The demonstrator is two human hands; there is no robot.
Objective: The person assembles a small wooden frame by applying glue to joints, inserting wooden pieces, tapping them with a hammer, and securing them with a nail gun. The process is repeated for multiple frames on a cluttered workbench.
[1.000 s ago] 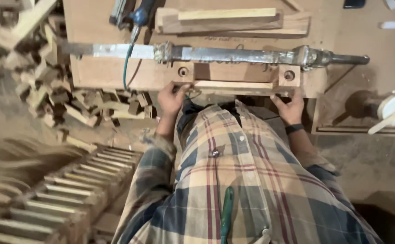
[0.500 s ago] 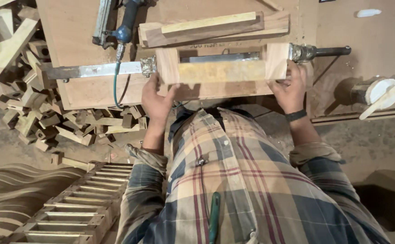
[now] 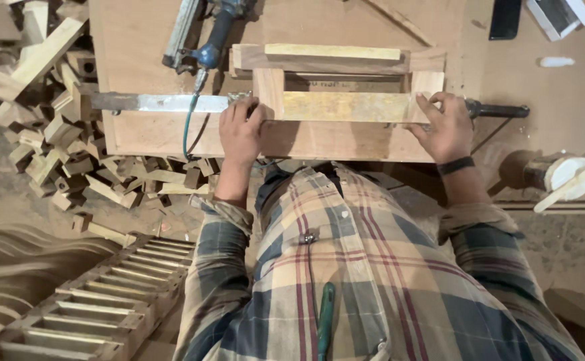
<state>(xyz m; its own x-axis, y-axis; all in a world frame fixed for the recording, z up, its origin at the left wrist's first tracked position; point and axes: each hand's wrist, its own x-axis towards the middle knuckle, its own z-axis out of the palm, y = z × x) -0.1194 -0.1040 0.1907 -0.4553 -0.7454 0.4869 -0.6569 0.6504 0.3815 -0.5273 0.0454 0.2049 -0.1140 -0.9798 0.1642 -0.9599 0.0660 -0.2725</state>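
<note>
Landmark: the wooden frame (image 3: 346, 107), a U-shaped assembly with a pale cross rail between two short uprights, lying on the desk (image 3: 138, 40) over the bar clamp (image 3: 152, 102). Far left of the frame, a heap of wood offcuts (image 3: 45, 127) covers the floor; below and left of it lies a slatted ladder-like panel (image 3: 98, 307). Just left of the frame and above it, a blue pneumatic nailer (image 3: 202, 33) rests on the desk, its green hose running down across the clamp bar. The left hand (image 3: 241, 130) grips the frame's left upright, fingers curled over its edge. The right hand (image 3: 445, 124), with a dark wristband, clasps the frame's right end in the same way. Right of the frame the clamp's black handle (image 3: 500, 110) projects; further right sits a white spool with a wooden stick (image 3: 566, 177). Compared with a second ago, the frame has been tipped up from lying flat against the desk edge and moved further onto the desk, now covering the clamp's middle. Judgement: the frame is being seated for clamping, and both hands remain committed to it.
</note>
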